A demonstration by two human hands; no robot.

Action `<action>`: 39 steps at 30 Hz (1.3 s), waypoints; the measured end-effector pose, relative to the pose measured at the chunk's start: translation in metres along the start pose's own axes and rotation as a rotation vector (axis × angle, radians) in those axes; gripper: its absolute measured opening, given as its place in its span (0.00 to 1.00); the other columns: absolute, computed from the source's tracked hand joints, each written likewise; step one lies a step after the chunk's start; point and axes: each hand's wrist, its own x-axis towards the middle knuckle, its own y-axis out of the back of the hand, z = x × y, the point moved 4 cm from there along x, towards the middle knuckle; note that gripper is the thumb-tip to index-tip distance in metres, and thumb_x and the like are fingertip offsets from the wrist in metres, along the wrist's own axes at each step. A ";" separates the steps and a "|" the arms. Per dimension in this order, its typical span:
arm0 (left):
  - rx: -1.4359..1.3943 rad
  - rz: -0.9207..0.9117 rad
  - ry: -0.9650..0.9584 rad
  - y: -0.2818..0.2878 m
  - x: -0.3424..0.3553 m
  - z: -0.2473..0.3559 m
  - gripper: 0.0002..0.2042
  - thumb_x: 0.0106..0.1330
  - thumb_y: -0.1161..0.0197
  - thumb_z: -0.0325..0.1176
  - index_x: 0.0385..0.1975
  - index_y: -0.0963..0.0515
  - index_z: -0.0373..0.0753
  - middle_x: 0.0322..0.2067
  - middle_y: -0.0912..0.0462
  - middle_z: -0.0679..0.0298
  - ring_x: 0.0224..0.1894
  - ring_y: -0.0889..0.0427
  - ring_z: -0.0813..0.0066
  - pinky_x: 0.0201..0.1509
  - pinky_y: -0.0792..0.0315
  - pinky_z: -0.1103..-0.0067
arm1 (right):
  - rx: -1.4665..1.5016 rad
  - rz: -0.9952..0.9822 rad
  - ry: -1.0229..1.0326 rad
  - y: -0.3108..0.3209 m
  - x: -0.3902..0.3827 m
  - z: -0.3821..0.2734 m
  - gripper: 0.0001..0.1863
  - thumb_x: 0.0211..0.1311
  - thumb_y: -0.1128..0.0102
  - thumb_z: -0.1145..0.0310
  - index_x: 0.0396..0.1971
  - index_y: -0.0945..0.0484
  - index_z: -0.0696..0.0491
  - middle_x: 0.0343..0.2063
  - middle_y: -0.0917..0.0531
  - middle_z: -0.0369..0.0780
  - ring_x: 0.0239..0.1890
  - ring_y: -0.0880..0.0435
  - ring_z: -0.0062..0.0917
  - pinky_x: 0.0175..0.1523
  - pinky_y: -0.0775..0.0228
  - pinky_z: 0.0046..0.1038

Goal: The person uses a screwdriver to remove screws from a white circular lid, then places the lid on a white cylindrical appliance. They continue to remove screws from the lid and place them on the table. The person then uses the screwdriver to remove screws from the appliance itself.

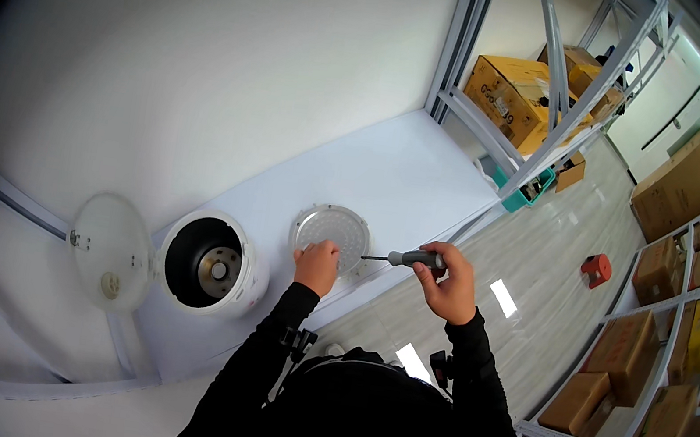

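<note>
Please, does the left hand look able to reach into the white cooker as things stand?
Probably yes: the left hand is at the round metal disc, right of the white cooker. Its lid stands open, and nothing visible blocks the way.

Free room over tabletop [413, 174] beyond round disc [334, 227]; cooker [251, 281], open lid [110, 244] block left.
</note>
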 end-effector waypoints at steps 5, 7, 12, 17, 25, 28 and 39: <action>-0.541 0.046 0.104 0.018 0.003 0.007 0.06 0.72 0.37 0.32 0.42 0.20 0.38 0.36 0.11 0.60 0.39 0.13 0.63 0.47 0.23 0.68 | 0.062 0.002 0.026 0.009 -0.003 -0.005 0.15 0.62 0.28 0.72 0.47 0.20 0.56 0.32 0.17 0.39 0.26 0.19 0.22 0.32 0.27 0.24; -0.665 0.062 0.088 0.025 0.003 0.023 0.08 0.72 0.36 0.31 0.45 0.19 0.35 0.36 0.11 0.60 0.39 0.12 0.68 0.46 0.21 0.74 | 0.109 -0.009 0.023 0.016 -0.005 -0.005 0.14 0.63 0.29 0.73 0.47 0.20 0.56 0.35 0.16 0.39 0.30 0.17 0.23 0.36 0.25 0.25; -0.830 0.053 0.076 0.035 -0.007 0.062 0.11 0.74 0.34 0.31 0.49 0.18 0.32 0.37 0.12 0.63 0.40 0.15 0.79 0.47 0.22 0.80 | 0.364 0.101 0.111 0.035 -0.016 0.004 0.15 0.66 0.33 0.75 0.51 0.23 0.57 0.45 0.15 0.43 0.43 0.16 0.25 0.48 0.23 0.29; -1.039 0.114 0.158 0.032 -0.017 0.087 0.10 0.74 0.34 0.31 0.47 0.17 0.32 0.37 0.13 0.66 0.39 0.17 0.82 0.46 0.24 0.82 | 0.547 0.140 0.083 0.062 -0.033 0.022 0.19 0.71 0.36 0.73 0.57 0.31 0.55 0.55 0.20 0.48 0.51 0.18 0.28 0.52 0.23 0.29; -1.401 0.082 0.133 0.016 -0.043 0.135 0.07 0.72 0.32 0.27 0.46 0.17 0.33 0.36 0.15 0.68 0.36 0.21 0.84 0.43 0.26 0.83 | 0.710 0.159 0.021 0.115 -0.058 0.032 0.19 0.71 0.35 0.73 0.57 0.31 0.55 0.54 0.19 0.48 0.46 0.18 0.25 0.48 0.22 0.28; -1.455 0.068 0.113 0.009 -0.055 0.153 0.07 0.72 0.32 0.26 0.46 0.18 0.33 0.37 0.16 0.68 0.37 0.20 0.83 0.44 0.26 0.83 | 0.714 0.145 0.009 0.132 -0.071 0.034 0.19 0.71 0.35 0.72 0.57 0.31 0.55 0.53 0.19 0.48 0.46 0.18 0.24 0.48 0.22 0.28; -1.453 0.021 0.107 -0.019 -0.095 0.193 0.08 0.72 0.32 0.28 0.46 0.18 0.31 0.37 0.15 0.66 0.37 0.20 0.81 0.46 0.25 0.81 | 0.796 0.106 -0.021 0.176 -0.108 0.055 0.19 0.72 0.36 0.72 0.57 0.32 0.54 0.54 0.18 0.47 0.47 0.18 0.23 0.50 0.22 0.28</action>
